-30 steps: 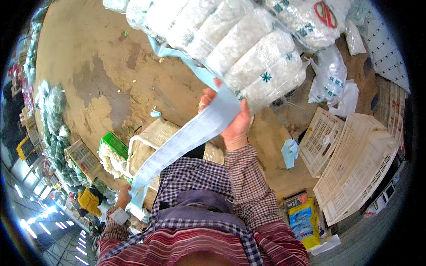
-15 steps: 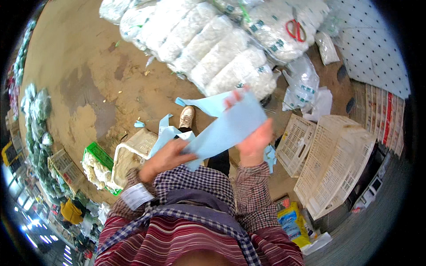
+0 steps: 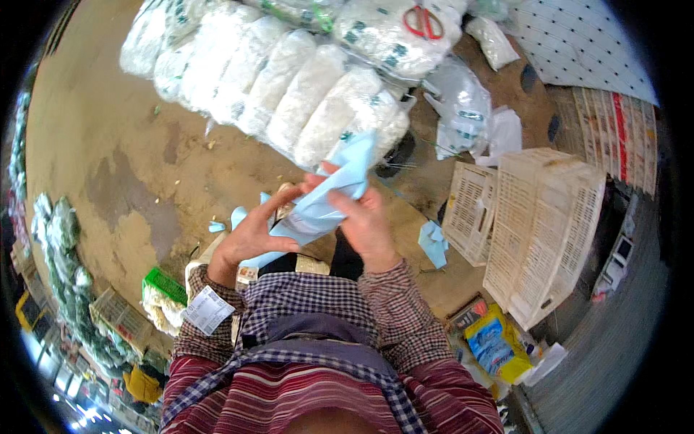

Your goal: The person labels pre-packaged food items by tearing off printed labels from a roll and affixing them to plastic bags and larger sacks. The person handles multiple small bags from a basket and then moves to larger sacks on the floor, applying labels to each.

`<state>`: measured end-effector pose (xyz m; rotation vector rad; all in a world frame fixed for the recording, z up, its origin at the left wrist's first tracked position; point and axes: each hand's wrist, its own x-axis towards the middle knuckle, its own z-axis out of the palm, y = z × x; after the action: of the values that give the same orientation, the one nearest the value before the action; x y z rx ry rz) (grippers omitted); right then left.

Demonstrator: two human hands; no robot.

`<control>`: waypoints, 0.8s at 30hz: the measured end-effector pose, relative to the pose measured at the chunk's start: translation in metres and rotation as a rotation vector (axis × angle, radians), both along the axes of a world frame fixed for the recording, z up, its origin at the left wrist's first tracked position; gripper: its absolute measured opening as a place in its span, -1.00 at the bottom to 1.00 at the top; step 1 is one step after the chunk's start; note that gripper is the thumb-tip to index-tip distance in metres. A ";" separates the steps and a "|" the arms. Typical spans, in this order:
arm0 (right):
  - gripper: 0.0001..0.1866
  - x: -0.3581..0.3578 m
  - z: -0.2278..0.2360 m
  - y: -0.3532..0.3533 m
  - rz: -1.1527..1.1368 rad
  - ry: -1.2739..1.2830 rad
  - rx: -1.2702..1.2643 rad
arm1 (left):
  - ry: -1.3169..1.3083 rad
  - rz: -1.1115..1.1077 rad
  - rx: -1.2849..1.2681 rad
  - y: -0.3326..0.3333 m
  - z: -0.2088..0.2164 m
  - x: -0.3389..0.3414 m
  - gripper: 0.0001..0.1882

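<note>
A light blue sheet, thin like paper or soft plastic [image 3: 312,214], is bunched and folded between my two hands in front of the checked apron. My left hand [image 3: 249,237] grips its near left part, thumb below and fingers curved along the upper side. My right hand [image 3: 367,230] pinches the far right part, with the thumb on top and fingertips showing behind it. One end of the sheet points up and away toward the white bags. More blue material shows beside and under my left hand, partly hidden by it.
Stacked clear bags of white contents [image 3: 289,87] lie ahead, with red-handled scissors [image 3: 423,23] on top. Beige plastic crates [image 3: 542,239] stand right, near a blue scrap [image 3: 433,244]. A green basket [image 3: 165,284] is at left. A yellow-blue packet [image 3: 495,346] sits lower right.
The blue sheet was stretched out wide and is now gathered and folded. My right hand has come in toward my left and closed on it. The view has shifted a little.
</note>
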<state>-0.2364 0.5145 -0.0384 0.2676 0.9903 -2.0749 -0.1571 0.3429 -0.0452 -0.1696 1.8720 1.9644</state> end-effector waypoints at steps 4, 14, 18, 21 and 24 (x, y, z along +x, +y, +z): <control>-0.48 -0.001 0.000 0.013 -0.222 -0.149 -0.291 | -0.324 0.112 0.047 0.035 0.026 -0.003 -0.75; -0.49 0.002 -0.042 0.052 -0.478 -0.205 -0.307 | -0.663 -0.001 0.316 -0.002 0.014 0.101 -0.71; -0.48 -0.024 -0.035 0.069 -0.577 -0.065 -0.074 | -0.724 -0.111 -0.011 -0.012 -0.015 0.129 -0.71; -0.42 -0.071 -0.015 0.085 -0.546 0.215 0.048 | -0.637 -0.288 -0.355 -0.036 -0.055 0.173 -0.67; -0.34 -0.103 0.006 0.087 -0.488 0.392 0.077 | -0.712 -0.275 -0.424 -0.064 -0.105 0.243 -0.64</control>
<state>-0.3396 0.6013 -0.0322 0.1520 1.3418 -2.6002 0.0854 0.2787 -0.1501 -0.6096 1.6680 1.0940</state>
